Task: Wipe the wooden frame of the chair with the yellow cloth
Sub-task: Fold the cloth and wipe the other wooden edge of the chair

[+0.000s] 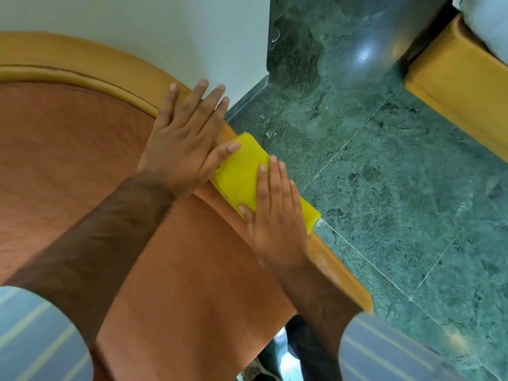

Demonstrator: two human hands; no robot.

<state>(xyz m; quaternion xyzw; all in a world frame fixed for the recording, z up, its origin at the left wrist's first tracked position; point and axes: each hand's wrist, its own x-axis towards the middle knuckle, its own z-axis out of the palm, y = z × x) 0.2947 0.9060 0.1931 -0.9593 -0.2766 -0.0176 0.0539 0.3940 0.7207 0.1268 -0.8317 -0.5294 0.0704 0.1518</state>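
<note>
The chair has a curved light wooden frame (pixel 82 57) around rust-orange upholstery (pixel 68 160). A folded yellow cloth (pixel 242 167) lies over the frame's right arm rail. My right hand (pixel 277 215) presses flat on the cloth's near half and holds it against the rail. My left hand (pixel 184 141) rests flat on the frame just beyond the cloth, fingers spread, with its thumb tip touching the cloth's far end. Bare wood of the rail (pixel 341 273) shows nearer to me, below my right hand.
A white wall (pixel 165 26) stands directly behind the chair back. Green marble floor (pixel 398 188) spreads to the right. A second wooden furniture piece (pixel 453 78) with white bedding (pixel 483 20) sits at the top right. My legs and shoes (pixel 275 364) are at the bottom.
</note>
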